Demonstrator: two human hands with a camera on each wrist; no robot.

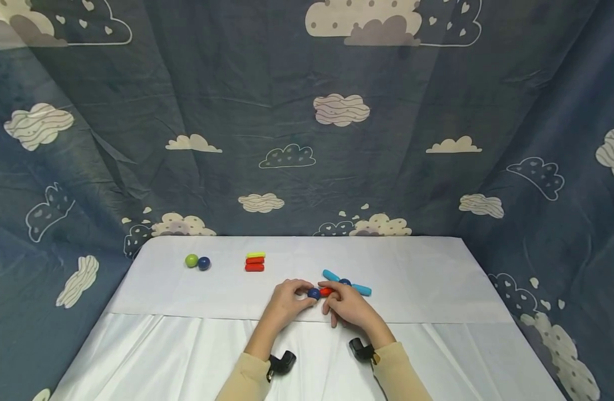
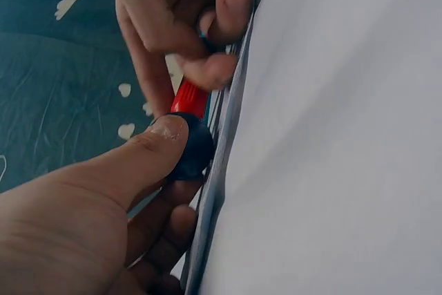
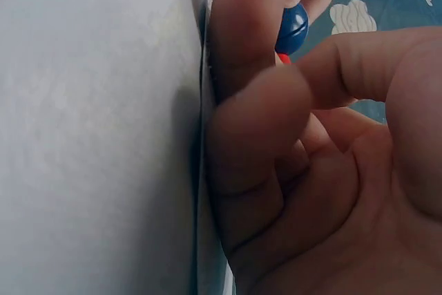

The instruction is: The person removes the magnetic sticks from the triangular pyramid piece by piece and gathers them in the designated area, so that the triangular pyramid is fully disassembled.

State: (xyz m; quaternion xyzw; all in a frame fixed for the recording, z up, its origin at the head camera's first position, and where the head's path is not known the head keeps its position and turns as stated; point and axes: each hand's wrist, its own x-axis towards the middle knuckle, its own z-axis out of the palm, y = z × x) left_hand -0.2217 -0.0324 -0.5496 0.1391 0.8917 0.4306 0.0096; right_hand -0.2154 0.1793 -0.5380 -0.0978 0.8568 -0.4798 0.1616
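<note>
Blue, round and glossy: a ball (image 1: 314, 293) sits pinched between thumb and fingers of the left hand (image 1: 285, 302), and it's the centre of our clock, twelve at the back curtain (image 1: 377, 167)! At three o'clock, a short red piece (image 1: 325, 292) butts right up against it. The right hand (image 1: 353, 306) is there too, fingers bent about that red piece; whether it truly grips, I cannot tell, the fingers hide the contact. Just past, between two and three, a second blue ball (image 1: 345, 282) shows between two light-blue rods (image 1: 361, 289). Over to ten o'clock, a yellow-green rod (image 1: 255, 255) lies beyond two red rods (image 1: 254, 267), side by side. Farther out, between nine and ten, a green ball (image 1: 191, 260) and a third blue ball (image 1: 204, 263) sit close together on the white cloth (image 1: 427, 273). Beige sleeves (image 1: 244, 379) come in around half past seven and half past four.
</note>
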